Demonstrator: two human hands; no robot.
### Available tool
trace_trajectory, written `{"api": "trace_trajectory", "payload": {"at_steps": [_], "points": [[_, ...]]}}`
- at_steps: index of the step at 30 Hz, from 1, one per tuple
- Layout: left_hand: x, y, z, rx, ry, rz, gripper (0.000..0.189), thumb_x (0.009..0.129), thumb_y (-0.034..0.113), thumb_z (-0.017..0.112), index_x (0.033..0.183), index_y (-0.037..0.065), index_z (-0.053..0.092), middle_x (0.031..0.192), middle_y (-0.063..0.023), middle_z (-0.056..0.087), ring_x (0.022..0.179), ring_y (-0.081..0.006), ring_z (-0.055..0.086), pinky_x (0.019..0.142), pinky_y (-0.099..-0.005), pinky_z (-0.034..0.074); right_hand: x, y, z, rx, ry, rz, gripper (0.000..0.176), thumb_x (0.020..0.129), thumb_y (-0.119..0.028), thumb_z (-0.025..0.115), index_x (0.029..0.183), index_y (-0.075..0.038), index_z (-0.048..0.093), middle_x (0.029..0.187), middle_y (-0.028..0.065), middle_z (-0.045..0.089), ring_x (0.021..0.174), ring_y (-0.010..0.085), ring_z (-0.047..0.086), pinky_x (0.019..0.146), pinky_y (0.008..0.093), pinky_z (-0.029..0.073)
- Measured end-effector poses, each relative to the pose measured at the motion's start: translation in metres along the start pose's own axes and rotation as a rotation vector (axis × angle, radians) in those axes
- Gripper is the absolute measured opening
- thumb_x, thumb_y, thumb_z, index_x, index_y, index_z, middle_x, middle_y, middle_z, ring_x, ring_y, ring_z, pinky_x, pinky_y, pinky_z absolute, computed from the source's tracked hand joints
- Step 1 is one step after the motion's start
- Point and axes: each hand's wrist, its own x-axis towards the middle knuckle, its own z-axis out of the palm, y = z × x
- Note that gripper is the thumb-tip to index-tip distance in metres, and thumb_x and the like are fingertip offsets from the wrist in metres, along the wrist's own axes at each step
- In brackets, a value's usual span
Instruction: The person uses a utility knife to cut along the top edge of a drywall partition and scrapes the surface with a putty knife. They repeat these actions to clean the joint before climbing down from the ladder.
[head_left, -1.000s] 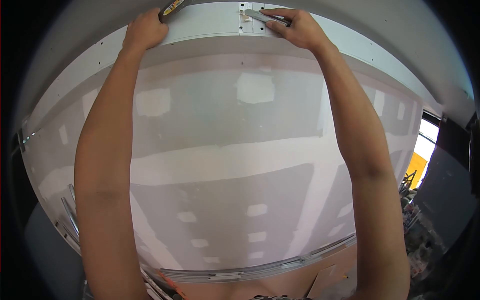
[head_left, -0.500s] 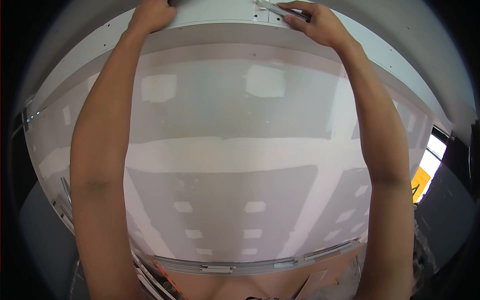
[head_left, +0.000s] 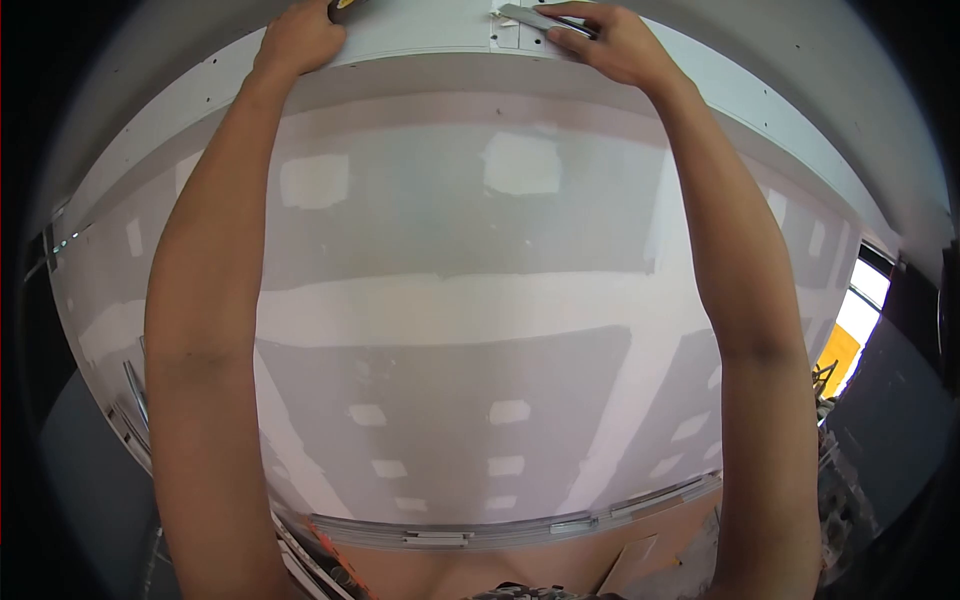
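Observation:
Both arms reach up to a white panel edge (head_left: pixel 420 38) along the top of the view. My right hand (head_left: pixel 612 42) is closed on a slim grey blade tool (head_left: pixel 535 18), whose tip lies by a seam with small dark screw dots. Some whitish bits show at that tip. At the upper left, my left hand (head_left: pixel 305 38) is closed at the panel, with part of a black and yellow object (head_left: pixel 342 8) showing beside its fingers. Most of that object is cut off by the frame.
A grey wall board (head_left: pixel 440 220) with pale filler patches fills the middle. Metal strips (head_left: pixel 435 538) lie along its foot, above a brownish surface (head_left: pixel 430 572). At the right is a bright opening with a yellow panel (head_left: pixel 840 360).
My right hand and the blade tool have shifted slightly left in view, along with the seam. More of the black and yellow object shows by my left hand.

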Motion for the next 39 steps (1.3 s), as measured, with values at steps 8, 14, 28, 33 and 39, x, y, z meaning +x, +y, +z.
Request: {"api": "trace_trajectory", "payload": {"at_steps": [8, 14, 28, 33, 39], "points": [[-0.022, 0.044, -0.034, -0.108, -0.022, -0.121, 0.022, 0.086, 0.007, 0.056, 0.102, -0.004, 0.067, 0.105, -0.0284, 0.069, 0.102, -0.0439, 0.065, 0.092, -0.0508, 0.049, -0.002, 0.003, 0.01, -0.034, -0.008, 0.0, 0.039, 0.098, -0.026, 0.067, 0.134, -0.012, 0.067, 0.122, 0.014, 0.074, 0.108, 0.0295, 0.071, 0.099, 0.0444, 0.056], [-0.021, 0.044, -0.033, -0.067, -0.008, -0.074, 0.023, 0.085, 0.006, 0.056, 0.104, -0.003, 0.066, 0.106, -0.0268, 0.068, 0.102, -0.0419, 0.064, 0.091, -0.0504, 0.049, -0.001, 0.006, 0.006, -0.086, -0.058, -0.058, 0.037, 0.099, -0.024, 0.067, 0.134, -0.011, 0.067, 0.121, 0.0145, 0.073, 0.107, 0.0292, 0.071, 0.098, 0.0429, 0.057], [-0.024, 0.048, -0.043, -0.063, -0.055, -0.142, 0.028, 0.085, 0.004, 0.054, 0.111, -0.003, 0.065, 0.113, -0.0253, 0.067, 0.109, -0.0397, 0.063, 0.095, -0.0497, 0.049, 0.003, 0.02, -0.007, 0.044, -0.168, -0.022, 0.039, 0.096, -0.025, 0.071, 0.134, -0.016, 0.069, 0.103, 0.0074, 0.077, 0.076, 0.0164, 0.067, 0.077, 0.0357, 0.057], [-0.027, 0.062, -0.047, -0.071, -0.038, -0.144, 0.028, 0.085, 0.004, 0.054, 0.11, -0.002, 0.065, 0.115, -0.0256, 0.067, 0.111, -0.041, 0.062, 0.096, -0.0499, 0.049, 0.003, 0.02, -0.007, 0.129, 0.038, 0.127, 0.041, 0.099, -0.029, 0.068, 0.138, -0.015, 0.066, 0.112, 0.013, 0.075, 0.09, 0.0226, 0.069, 0.086, 0.0405, 0.056], [-0.018, 0.041, -0.03, -0.073, 0.043, -0.069, 0.038, 0.082, 0.012, 0.054, 0.117, -0.001, 0.063, 0.118, -0.0267, 0.067, 0.113, -0.0429, 0.062, 0.098, -0.0508, 0.048, 0.009, 0.015, -0.003, 0.012, 0.049, 0.034, 0.04, 0.099, -0.026, 0.066, 0.137, -0.014, 0.066, 0.127, 0.0168, 0.071, 0.118, 0.0329, 0.067, 0.103, 0.0477, 0.053]]}}
